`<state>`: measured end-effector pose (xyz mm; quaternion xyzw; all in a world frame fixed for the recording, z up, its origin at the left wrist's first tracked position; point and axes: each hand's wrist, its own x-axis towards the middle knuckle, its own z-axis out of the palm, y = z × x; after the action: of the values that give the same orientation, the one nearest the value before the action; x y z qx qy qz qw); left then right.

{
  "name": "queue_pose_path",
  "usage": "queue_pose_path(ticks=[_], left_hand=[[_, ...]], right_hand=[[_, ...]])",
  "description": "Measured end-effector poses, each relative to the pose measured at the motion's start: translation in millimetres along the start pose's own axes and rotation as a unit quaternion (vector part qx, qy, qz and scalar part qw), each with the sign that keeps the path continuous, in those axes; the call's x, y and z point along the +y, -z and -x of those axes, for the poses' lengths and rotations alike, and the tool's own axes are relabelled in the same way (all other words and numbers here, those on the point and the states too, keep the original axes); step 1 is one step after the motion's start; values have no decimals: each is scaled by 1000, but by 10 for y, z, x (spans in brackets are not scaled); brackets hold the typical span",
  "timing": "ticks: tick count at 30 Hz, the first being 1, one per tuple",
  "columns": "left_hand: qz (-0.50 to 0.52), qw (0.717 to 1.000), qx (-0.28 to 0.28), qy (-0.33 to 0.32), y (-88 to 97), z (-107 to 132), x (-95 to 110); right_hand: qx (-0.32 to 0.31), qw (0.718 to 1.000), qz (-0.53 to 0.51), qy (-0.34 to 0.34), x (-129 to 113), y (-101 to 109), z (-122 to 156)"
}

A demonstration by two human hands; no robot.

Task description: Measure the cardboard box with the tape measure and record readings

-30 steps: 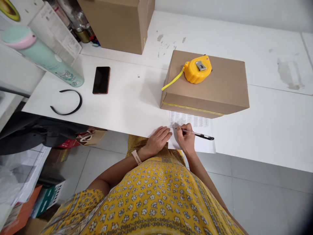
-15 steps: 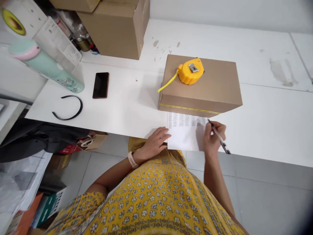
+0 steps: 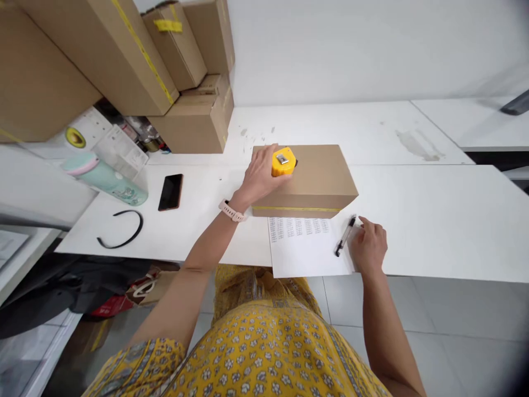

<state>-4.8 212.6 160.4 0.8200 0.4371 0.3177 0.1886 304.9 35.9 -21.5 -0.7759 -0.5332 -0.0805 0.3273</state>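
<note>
My left hand (image 3: pixel 261 173) reaches over the cardboard box (image 3: pixel 316 171) and is closed around the yellow tape measure (image 3: pixel 283 161) on its top. The tape measure's metal clip faces up, and my hand hides its left side. In front of the box lies a white sheet of paper (image 3: pixel 303 256) with rows of print, its far edge against the box. A black-and-clear pen (image 3: pixel 345 236) rests at the sheet's right side. Just right of the pen, my right hand (image 3: pixel 370 242) rests on the table, holding nothing, with its fingers loosely bent and partly apart.
On the left of the white table (image 3: pixel 430 220) are a phone (image 3: pixel 171 192), a black headband (image 3: pixel 124 237) and a mint-green bottle (image 3: pixel 109 179). Cardboard boxes (image 3: pixel 190 127) are stacked at the back left. A dark object (image 3: pixel 516 105) lies at the far right.
My left hand has moved from the table's front edge up to the tape measure and grasped it. My right hand has let go of the pen. The view has tilted up.
</note>
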Motion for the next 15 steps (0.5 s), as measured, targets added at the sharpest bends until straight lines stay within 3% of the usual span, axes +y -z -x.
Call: queue_pose_path(ticks=[3, 6, 8, 11, 13, 15], left_hand=[[86, 995, -11, 46, 29, -62, 122], [278, 954, -69, 83, 123, 35, 279], [361, 920, -126, 88, 176, 107, 378], [411, 894, -164, 78, 205, 160, 477], [424, 886, -170, 84, 206, 170, 500], [414, 889, -169, 93, 218, 177, 492]], right_hand=[[103, 993, -52, -13, -225, 185, -44], [177, 969, -170, -38, -666, 501, -189], [104, 939, -320, -64, -1017, 707, -366], [-103, 850, -510, -83, -1479, 866, -709], [-209, 791, -570, -84, -1697, 852, -909], [-270, 761, -584, -81, -1843, 783, -1040]])
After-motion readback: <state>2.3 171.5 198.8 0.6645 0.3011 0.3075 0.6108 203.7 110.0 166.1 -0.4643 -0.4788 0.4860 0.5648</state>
